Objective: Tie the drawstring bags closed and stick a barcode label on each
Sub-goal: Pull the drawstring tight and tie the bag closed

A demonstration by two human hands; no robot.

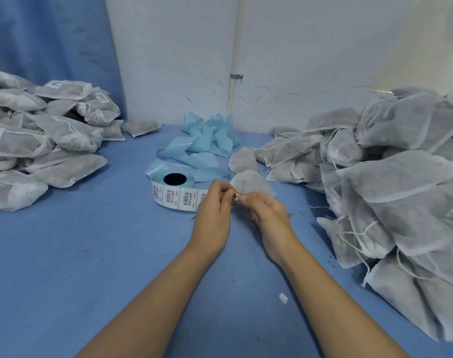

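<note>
We are mid-knot on one drawstring bag (253,183), which lies on the blue bench (91,254) just right of the barcode label roll (173,189). Our left hand (212,208) and right hand (265,210) meet in front of that bag, fingers curled, each pinching the white drawstring (236,197) between its fingertips. We cannot tell whether the knot is tight yet, and we see no label on this bag. Well to the left of the roll sits a pile of finished bags (39,140), tied and carrying barcode labels. Well to the right of it, a larger heap of bags (388,177) shows loose strings and no labels, so we judge that much of the work remains. Behind the roll, spent blue backing strip (204,140) lies in loops.
</note>
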